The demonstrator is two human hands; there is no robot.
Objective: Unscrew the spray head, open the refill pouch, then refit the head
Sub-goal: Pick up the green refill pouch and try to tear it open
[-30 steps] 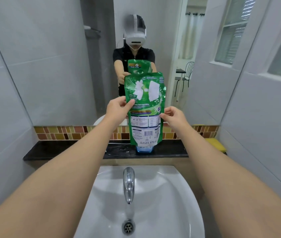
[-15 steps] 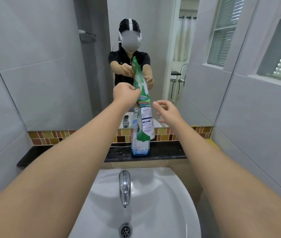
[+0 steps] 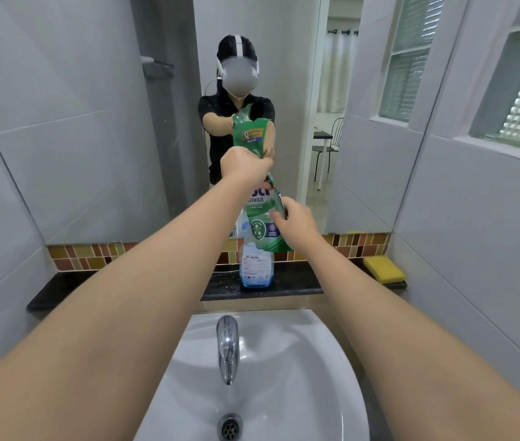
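I hold a green refill pouch [image 3: 263, 222] up in front of the mirror, above the bottle. My left hand [image 3: 244, 165] is closed around its top end. My right hand [image 3: 297, 222] grips its right edge lower down. The pouch's printed front faces me and hangs tilted. Below it a clear bottle [image 3: 257, 268] with blue liquid and a white label stands on the black ledge [image 3: 297, 281]; its neck is hidden behind the pouch. I cannot see the spray head.
A white basin [image 3: 309, 370] with a chrome tap [image 3: 227, 345] lies below the ledge. A yellow sponge [image 3: 383, 268] rests at the ledge's right end. The mirror [image 3: 93, 122] shows a person holding the pouch. Grey tiled walls close in on both sides.
The pouch has turned from back-facing through edge-on to front-facing. My left hand moved up to its top, and my right hand closed on its right edge.
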